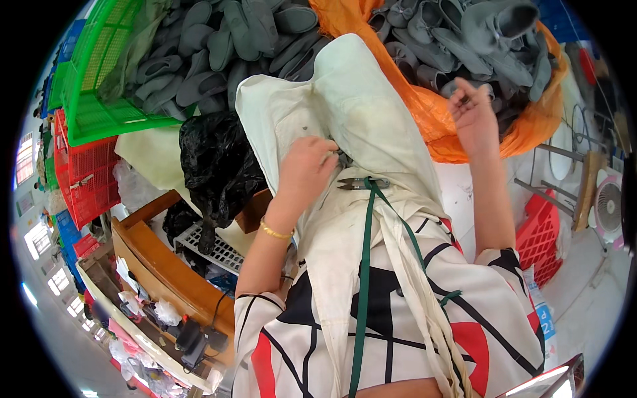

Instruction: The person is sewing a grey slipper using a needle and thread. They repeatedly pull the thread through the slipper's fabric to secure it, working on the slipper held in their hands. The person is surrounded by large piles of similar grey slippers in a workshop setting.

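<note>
Grey shoes are filling the green crate and orange sack across the top of the frame, most apparently unhandled. At centre, the left hand is pressing closed on a small grey piece beside the snips; the right hand is pinching something tiny, upper right.

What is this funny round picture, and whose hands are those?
A small camera worn on a person's head took it, looking down, so straight edges bend. The two hands are that person's own. The left hand, above a gold bracelet, presses on a pale cream cloth apron over the lap. Small metal thread snips hang beside it on a green strap. The right hand is lifted, fingers pinched; what it pinches is too small to see. Beyond lie grey felt slippers, some in an orange mesh sack, and a green plastic crate.
</note>
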{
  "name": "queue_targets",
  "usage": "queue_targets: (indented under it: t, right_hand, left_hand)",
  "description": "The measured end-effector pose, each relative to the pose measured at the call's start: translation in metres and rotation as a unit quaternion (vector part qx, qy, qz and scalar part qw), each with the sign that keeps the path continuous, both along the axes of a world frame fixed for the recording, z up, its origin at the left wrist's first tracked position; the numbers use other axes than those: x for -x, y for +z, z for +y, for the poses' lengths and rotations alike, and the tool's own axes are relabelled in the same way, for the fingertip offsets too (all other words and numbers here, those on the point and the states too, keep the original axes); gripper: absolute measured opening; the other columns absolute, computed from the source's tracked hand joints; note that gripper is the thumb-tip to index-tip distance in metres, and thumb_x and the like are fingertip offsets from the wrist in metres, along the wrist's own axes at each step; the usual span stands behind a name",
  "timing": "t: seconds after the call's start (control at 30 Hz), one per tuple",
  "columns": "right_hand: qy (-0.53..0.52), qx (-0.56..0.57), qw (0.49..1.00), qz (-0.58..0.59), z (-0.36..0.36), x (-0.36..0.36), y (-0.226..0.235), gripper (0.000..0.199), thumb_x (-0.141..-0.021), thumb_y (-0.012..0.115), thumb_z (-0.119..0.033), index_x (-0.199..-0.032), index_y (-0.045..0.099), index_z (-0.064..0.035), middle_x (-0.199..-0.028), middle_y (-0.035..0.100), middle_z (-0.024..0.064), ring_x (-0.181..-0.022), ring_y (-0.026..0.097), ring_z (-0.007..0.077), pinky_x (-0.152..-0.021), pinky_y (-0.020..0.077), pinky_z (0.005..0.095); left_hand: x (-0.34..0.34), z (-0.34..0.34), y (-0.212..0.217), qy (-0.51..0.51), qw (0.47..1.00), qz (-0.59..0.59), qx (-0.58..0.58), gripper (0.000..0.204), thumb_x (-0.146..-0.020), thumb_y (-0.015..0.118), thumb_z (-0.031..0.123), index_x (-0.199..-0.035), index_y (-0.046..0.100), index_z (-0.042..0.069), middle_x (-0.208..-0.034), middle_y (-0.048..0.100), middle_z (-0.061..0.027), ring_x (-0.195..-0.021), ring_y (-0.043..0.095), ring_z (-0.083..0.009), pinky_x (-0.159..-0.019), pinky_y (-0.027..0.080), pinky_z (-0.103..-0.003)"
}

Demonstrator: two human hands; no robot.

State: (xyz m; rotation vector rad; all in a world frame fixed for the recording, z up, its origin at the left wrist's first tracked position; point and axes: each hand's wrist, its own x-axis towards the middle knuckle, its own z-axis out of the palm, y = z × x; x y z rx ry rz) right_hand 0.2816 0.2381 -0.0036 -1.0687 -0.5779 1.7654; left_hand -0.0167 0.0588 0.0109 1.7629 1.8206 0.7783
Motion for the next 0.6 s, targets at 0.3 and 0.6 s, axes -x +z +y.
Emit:
queue_targets:
  t: [0.3, 0.6]
  right_hand:
    - [0.285, -0.077, 0.942, -0.157, -0.061, 0.051, -0.001, 0.022, -0.100, 0.058, -0.017, -0.113, 0.064, -0.0005, -0.087, 0.061, 0.0004, -0.077, 0.058, 0.0089, -0.077, 0.0492, 0.0251]
    - [0.399, -0.141, 0.893, -0.155, -0.102, 0.127, 0.017, 0.031, -0.095, 0.066, -0.019, -0.120, 0.060, -0.0004, -0.097, 0.062, -0.0004, -0.083, 0.056, 0.0065, -0.076, 0.0468, 0.0217]
  left_hand:
    - [0.010, 0.003, -0.038, 0.043, 0.991, -0.059, 0.112, 0.010, -0.084, 0.064, 0.010, -0.091, 0.065, 0.004, -0.088, 0.066, -0.0080, -0.077, 0.060, -0.0240, -0.067, 0.050, -0.036]
    - [0.011, -0.016, 0.001, 0.224, 0.750, -0.614, 0.104, 0.010, -0.097, 0.059, 0.013, -0.095, 0.065, 0.006, -0.089, 0.071, -0.0043, -0.070, 0.057, -0.0052, -0.061, 0.045, -0.021]
